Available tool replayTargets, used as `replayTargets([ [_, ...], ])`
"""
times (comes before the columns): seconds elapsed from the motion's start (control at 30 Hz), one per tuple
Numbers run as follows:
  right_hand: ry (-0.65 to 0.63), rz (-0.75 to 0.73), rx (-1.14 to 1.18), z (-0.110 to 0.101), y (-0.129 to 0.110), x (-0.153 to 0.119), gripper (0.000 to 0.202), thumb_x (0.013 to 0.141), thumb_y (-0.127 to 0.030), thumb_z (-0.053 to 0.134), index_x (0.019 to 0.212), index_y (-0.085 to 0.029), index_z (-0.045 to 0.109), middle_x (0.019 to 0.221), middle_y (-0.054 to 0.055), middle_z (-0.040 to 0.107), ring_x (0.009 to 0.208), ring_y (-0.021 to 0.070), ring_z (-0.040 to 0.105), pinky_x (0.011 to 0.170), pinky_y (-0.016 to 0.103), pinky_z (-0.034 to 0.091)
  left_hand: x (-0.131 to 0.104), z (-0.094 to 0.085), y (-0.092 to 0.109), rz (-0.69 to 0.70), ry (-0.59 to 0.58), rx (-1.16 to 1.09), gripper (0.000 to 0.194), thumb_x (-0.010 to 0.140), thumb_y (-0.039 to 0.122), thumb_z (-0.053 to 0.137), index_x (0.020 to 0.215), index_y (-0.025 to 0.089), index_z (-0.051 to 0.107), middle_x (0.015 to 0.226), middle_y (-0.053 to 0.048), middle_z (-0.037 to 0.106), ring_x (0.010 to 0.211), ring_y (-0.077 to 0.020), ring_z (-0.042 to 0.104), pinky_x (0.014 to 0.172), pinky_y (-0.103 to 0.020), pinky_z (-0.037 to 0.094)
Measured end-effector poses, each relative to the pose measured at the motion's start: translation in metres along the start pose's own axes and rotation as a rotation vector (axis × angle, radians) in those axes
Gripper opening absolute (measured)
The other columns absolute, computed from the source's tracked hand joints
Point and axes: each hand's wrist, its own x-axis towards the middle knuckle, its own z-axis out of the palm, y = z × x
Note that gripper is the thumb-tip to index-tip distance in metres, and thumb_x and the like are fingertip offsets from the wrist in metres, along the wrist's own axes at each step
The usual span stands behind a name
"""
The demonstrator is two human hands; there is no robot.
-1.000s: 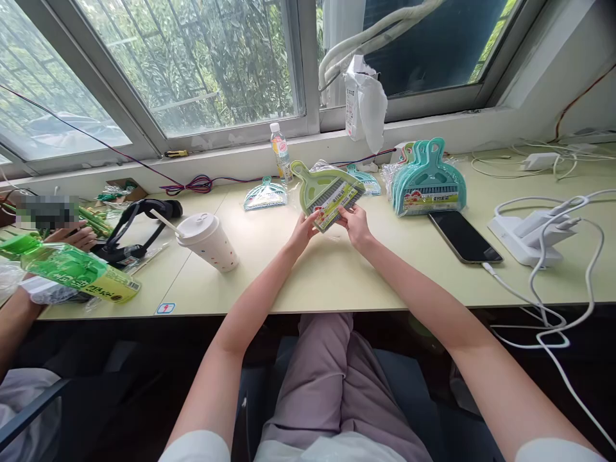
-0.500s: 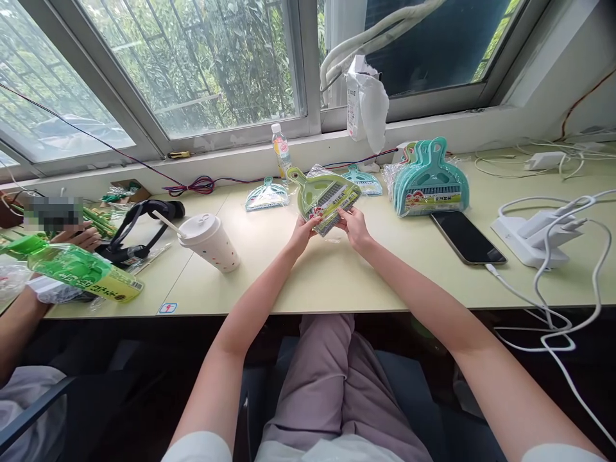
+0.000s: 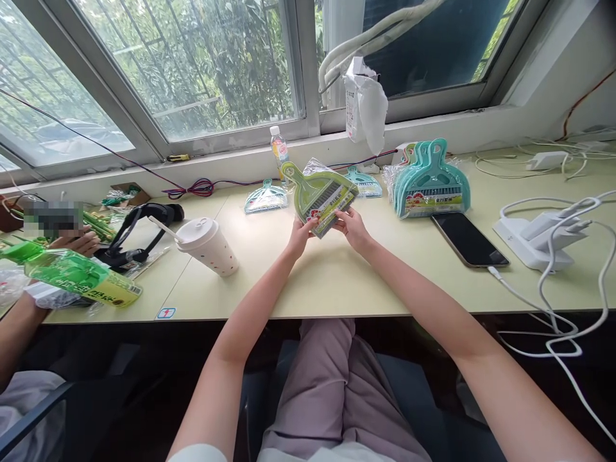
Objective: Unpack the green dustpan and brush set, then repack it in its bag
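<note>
Both hands hold one green dustpan set (image 3: pixel 317 192) in clear wrap, lifted above the table (image 3: pixel 337 276), handle pointing up and left, label edge toward the person. Left hand (image 3: pixel 301 232) is closed on the lower left corner of the pack; right hand (image 3: pixel 353 226) pinches the lower right corner, fingers curled around the edge.

Surroundings on the table:
- Behind the held pack, by the window sill: a small drink bottle (image 3: pixel 278 149), partly hidden by the pack's handle.
- Left of it, lying flat: a wrapped teal set (image 3: pixel 265 196). A second flat teal set (image 3: pixel 364 181) lies just right of the held pack.
- Further right: a stack of teal dustpan sets (image 3: pixel 430 183) standing on edge, near the right hand but apart from it.
- Just beside the stack: a dark phone (image 3: pixel 469 239) lying face up, cable attached.
- Far right: a white charger block (image 3: pixel 534 237) with looping white cables (image 3: pixel 558 308) running off the table edge.
- Left of the left forearm: a lidded paper cup (image 3: pixel 208 244) with straw, then black headphones (image 3: pixel 137 231).

Far left: another person's hand (image 3: pixel 77 242) rests on the table; a green wrapped pack (image 3: pixel 79 277) is held out in front of that person.
</note>
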Motion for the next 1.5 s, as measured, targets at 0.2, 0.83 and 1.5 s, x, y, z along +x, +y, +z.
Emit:
replayTargets([
  [0.2, -0.021, -0.008, -0.014, -0.007, 0.003, 0.005, 0.033, 0.071, -0.022, 0.086, 0.093, -0.021, 0.062, 0.091, 0.002, 0.078, 0.091, 0.0214, 0.077, 0.093, 0.043, 0.064, -0.001, -0.001, 0.003, 0.002, -0.032, 0.022, 0.065, 0.072, 0.044, 0.077, 0.126, 0.022, 0.049, 0.127, -0.011, 0.067, 0.107, -0.0287, 0.068, 0.074, -0.036, 0.058],
  [0.83, -0.004, -0.12, -0.02, -0.003, -0.007, 0.004, 0.036, 0.071, -0.028, 0.085, 0.097, -0.023, 0.061, 0.094, 0.001, 0.077, 0.092, 0.0217, 0.076, 0.094, 0.046, 0.063, 0.0, -0.001, 0.006, 0.017, -0.108, 0.124, 0.059, 0.078, 0.048, 0.072, 0.128, 0.02, 0.055, 0.134, -0.013, 0.065, 0.119, -0.0318, 0.064, 0.089, -0.043, 0.058],
  [1.5, 0.022, -0.026, -0.062, -0.006, -0.005, 0.006, 0.02, 0.08, -0.021, 0.075, 0.095, -0.022, 0.061, 0.096, 0.001, 0.076, 0.079, 0.0181, 0.076, 0.091, 0.043, 0.065, -0.008, 0.005, 0.01, -0.046, -0.151, 0.094, 0.057, 0.079, 0.042, 0.068, 0.126, 0.023, 0.042, 0.122, -0.011, 0.069, 0.088, -0.0281, 0.076, 0.08, -0.041, 0.058],
])
